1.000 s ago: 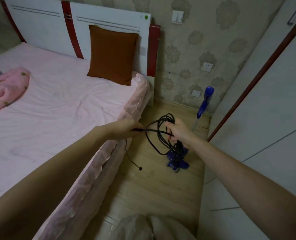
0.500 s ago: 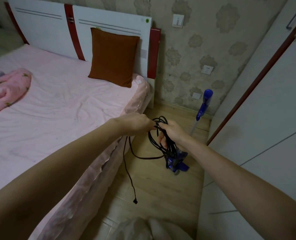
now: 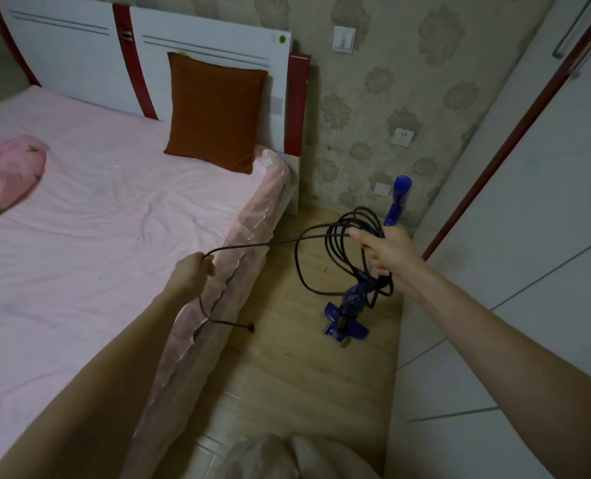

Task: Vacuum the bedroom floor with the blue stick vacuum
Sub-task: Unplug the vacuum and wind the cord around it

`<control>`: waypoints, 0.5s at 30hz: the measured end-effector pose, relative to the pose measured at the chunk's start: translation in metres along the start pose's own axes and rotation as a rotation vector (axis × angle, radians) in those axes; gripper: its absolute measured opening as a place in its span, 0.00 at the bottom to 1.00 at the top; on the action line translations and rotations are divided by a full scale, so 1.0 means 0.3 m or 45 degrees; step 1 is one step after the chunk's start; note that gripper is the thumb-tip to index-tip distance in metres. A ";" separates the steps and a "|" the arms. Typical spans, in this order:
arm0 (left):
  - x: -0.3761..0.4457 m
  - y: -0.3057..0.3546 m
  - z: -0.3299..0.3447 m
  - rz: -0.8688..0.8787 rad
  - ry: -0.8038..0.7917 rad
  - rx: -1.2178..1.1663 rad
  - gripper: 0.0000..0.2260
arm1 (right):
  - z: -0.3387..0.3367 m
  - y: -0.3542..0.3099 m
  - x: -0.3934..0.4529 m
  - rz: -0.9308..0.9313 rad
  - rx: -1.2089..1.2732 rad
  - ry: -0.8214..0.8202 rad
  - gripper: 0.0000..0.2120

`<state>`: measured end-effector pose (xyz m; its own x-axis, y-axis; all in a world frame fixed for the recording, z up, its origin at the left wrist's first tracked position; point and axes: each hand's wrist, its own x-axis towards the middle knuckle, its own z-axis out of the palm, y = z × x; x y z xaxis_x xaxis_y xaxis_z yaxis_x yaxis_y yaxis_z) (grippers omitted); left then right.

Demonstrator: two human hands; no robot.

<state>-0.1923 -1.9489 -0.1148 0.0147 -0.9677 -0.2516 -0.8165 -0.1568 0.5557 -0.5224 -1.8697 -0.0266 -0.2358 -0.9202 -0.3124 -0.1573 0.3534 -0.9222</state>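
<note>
at the far left a crumpled pink blanket lies on the wide bed with a wrinkled pale pink sheet. behind the bed stands a white headboard with dark red stripes, and a square rust-brown cushion leans upright against it near the bed's right corner.

the left hand sits over the right edge of the mattress, fingers curled round one strand of the thin black power cord. from that fist the cord's free end drops down beside the bed's side and ends in a small dark plug hanging above the light wooden plank floor. the other way, the strand runs taut up and to the right toward the right hand.

the right hand grips a bundle of several loose loops of the same cord, thumb and fingers closed round the coils, which hang down below it.

behind and below those loops the blue stick vacuum stands on the floor in the narrow gap between bed and white wardrobe doors with a dark red trim, its head flat on the planks and its blue handle rising near the patterned beige wallpapered wall. a white wall socket and a white light switch sit on that wall.
</note>
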 end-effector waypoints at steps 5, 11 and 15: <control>-0.066 0.192 0.074 0.014 -0.081 -0.490 0.17 | 0.145 -0.024 -0.002 -0.133 0.033 0.154 0.10; -0.170 0.385 0.043 0.425 -0.540 -0.594 0.22 | 0.271 -0.040 0.011 -0.211 -0.006 0.045 0.10; -0.198 0.393 0.031 0.534 -0.704 -0.486 0.22 | 0.275 -0.074 -0.010 -0.148 -0.004 -0.143 0.11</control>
<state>-0.2947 -1.9082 -0.0418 -0.6212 -0.7384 -0.2625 -0.4344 0.0457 0.8995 -0.4390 -1.8888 -0.0240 -0.1069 -0.9678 -0.2278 -0.1800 0.2441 -0.9529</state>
